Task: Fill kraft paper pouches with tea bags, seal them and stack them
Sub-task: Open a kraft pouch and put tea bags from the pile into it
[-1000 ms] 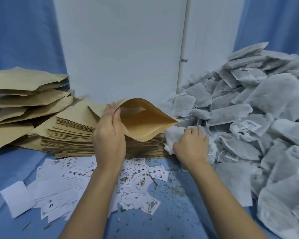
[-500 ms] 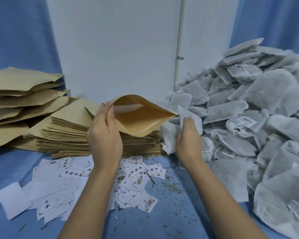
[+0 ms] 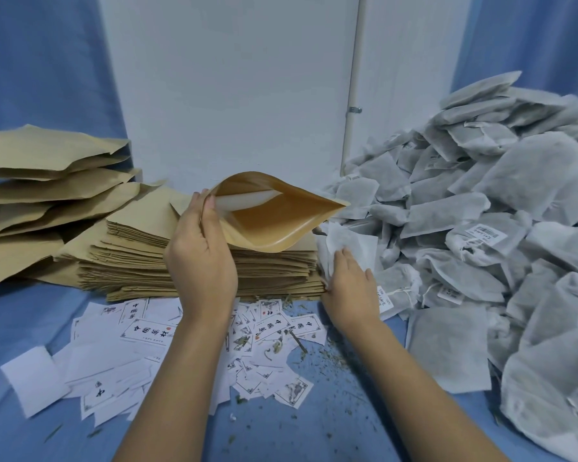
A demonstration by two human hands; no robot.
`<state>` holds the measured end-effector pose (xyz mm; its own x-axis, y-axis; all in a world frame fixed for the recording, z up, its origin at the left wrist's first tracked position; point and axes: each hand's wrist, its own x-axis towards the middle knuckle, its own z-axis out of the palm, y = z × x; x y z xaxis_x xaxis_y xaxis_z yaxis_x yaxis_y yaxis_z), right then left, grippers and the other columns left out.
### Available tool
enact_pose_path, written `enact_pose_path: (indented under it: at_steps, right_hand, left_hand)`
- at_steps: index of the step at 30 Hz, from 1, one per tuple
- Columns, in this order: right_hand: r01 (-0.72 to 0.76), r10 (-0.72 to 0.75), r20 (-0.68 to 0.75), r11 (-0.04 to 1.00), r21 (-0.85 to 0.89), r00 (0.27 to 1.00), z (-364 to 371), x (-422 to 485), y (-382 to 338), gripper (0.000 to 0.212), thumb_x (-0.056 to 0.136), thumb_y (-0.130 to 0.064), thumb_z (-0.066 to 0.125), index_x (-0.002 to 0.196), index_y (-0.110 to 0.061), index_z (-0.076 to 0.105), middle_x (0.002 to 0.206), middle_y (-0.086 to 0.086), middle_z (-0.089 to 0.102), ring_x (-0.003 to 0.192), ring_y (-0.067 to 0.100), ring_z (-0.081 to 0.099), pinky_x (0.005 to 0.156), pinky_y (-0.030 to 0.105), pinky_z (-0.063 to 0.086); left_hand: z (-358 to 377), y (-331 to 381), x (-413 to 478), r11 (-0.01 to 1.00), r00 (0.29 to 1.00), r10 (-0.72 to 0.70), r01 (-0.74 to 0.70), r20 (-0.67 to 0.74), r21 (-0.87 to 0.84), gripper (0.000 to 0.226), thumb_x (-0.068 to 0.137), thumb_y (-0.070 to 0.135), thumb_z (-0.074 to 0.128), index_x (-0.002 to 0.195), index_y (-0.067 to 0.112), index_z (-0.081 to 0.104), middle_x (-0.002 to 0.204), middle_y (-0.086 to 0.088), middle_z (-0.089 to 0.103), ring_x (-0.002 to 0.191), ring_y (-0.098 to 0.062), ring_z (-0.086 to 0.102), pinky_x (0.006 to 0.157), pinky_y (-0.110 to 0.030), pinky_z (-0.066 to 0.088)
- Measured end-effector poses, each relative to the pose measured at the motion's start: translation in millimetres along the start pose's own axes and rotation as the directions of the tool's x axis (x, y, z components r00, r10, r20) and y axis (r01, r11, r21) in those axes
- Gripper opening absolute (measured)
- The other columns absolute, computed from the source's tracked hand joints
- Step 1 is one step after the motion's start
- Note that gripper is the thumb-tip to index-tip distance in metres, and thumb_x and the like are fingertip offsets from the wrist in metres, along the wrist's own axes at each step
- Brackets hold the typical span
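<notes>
— Blue-cloth desk [image 3: 347,411], white wall [image 3: 231,95] behind. Which step is this?

— Filling, I'd say. The left hand [image 3: 201,258] pinches the open pouch [image 3: 274,221] by its rim, just above the flat pouch stack [image 3: 141,261]. The right hand [image 3: 351,285] has its fingers [image 3: 346,256] closed on a tea bag [image 3: 347,240] at the edge of the heap [image 3: 481,228]. Next it needs swinging into that mouth. Loose labels [image 3: 147,331] and tea crumbs [image 3: 331,358] litter the front, but I don't think they're in the way.

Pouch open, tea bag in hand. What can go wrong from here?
The left hand holds the kraft pouch by one side only; its mouth may collapse as the tea bag enters.
The right hand grips that bag at the edge of the pile; strings could drag neighbours along.
</notes>
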<state>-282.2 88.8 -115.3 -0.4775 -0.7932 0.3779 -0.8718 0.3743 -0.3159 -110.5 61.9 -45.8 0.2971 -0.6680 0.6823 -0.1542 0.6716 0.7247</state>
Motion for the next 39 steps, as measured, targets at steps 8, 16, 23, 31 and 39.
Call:
enact_pose_path:
  at_steps: [8,16,23,31,39]
  right_hand:
    - [-0.019,0.243,-0.325,0.826,0.563,0.914,-5,1,12,0.012,0.094,-0.014,0.049,0.091,-0.011,0.061,0.07,0.004,0.059,0.063,0.02,0.05,0.052,0.026,0.037]
    - [-0.2,0.232,0.252,-0.224,0.954,0.94,-54,10,-33,0.009,0.087,-0.003,0.052,0.089,-0.006,0.06,0.083,0.009,0.065,0.054,0.015,0.062,0.051,0.027,0.051]
    - [-0.599,-0.555,0.416,-0.196,0.776,0.72,-68,3,-23,0.043,0.064,0.003,0.057,0.103,-0.004,0.073,0.108,0.021,0.068,0.09,0.027,0.069,0.07,0.034,0.06]
    - [-0.609,-0.538,0.348,-0.444,0.657,0.768,-76,6,-25,0.029,0.069,0.004,0.062,0.096,0.008,0.072,0.103,0.026,0.068,0.089,0.031,0.071,0.08,0.035,0.056]
    - [-0.516,-0.337,0.399,-0.663,0.543,0.853,-85,7,-45,0.038,0.099,-0.004,0.037,0.128,0.019,0.041,0.129,0.038,0.048,0.116,0.045,0.052,0.1,0.047,0.043]
  left_hand:
    - [-1,-3,2,1.0,0.999,-0.025,0.025,-0.03,0.011,0.041,0.1,0.026,0.042,0.108,-0.007,0.064,0.101,-0.036,0.06,0.102,-0.049,0.054,0.084,-0.043,0.041]
    - [-1,2,4,0.994,0.989,-0.025,0.008,-0.148,-0.109,0.038,0.099,0.025,0.043,0.124,0.003,0.06,0.127,-0.011,0.061,0.121,-0.016,0.054,0.098,-0.011,0.04]
    - [-2,-6,7,0.996,0.992,0.012,-0.024,-0.128,-0.091,0.034,0.099,0.023,0.045,0.124,0.006,0.06,0.123,0.011,0.051,0.127,-0.017,0.049,0.1,-0.012,0.038]
    - [-1,-21,5,0.998,0.998,0.055,-0.056,0.029,0.02,0.03,0.098,0.016,0.047,0.121,0.001,0.061,0.128,-0.01,0.059,0.133,-0.016,0.042,0.105,-0.013,0.031]
    - [2,-23,0,0.997,0.992,0.049,-0.056,0.115,0.055,0.034,0.098,0.02,0.048,0.127,0.006,0.058,0.134,-0.006,0.055,0.137,-0.011,0.034,0.109,-0.017,0.029]
